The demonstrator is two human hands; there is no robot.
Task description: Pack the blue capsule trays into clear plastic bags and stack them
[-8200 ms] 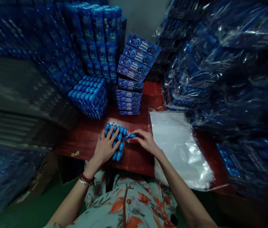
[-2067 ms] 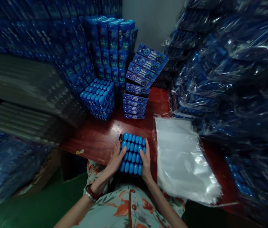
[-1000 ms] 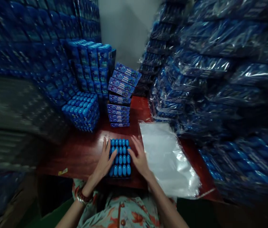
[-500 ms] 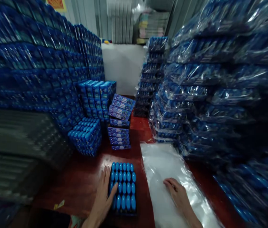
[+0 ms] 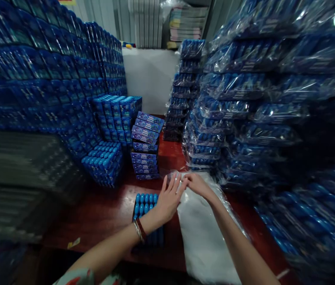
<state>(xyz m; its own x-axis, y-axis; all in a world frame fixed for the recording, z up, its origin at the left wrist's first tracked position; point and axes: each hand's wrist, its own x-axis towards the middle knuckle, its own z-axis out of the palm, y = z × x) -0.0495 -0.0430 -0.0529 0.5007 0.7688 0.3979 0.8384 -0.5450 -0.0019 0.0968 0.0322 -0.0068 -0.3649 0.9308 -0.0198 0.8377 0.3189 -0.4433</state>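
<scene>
- A block of blue tubes lies squared up in tidy rows on the red worktop, just in front of the person; the left forearm crosses over its near part. That grouping looks done.
- The block is not yet in a bag: the stack of clear bags lies flat just to its right, and both hands are at the far edge of that stack.
- Left hand: reaches across the block to the bags' far corner, fingers spread and lifted, their tips at the plastic edge. It seems to touch or pinch the top sheet, but the film is clear and blurred, so I cannot tell whether it has a grip.
- Right hand: fingers drawn close together at the same edge, meeting the left fingertips; it looks like a narrow pinch on the top bag, though the hold itself is hidden.
- By my reading, what is left is to get one bag apart and open, and to put the block into it.
- Around: a fanned pile of printed boxes and a further block of tubes stand behind on the worktop; bagged packs are piled high to the right, and stacked blue cartons to the left.
</scene>
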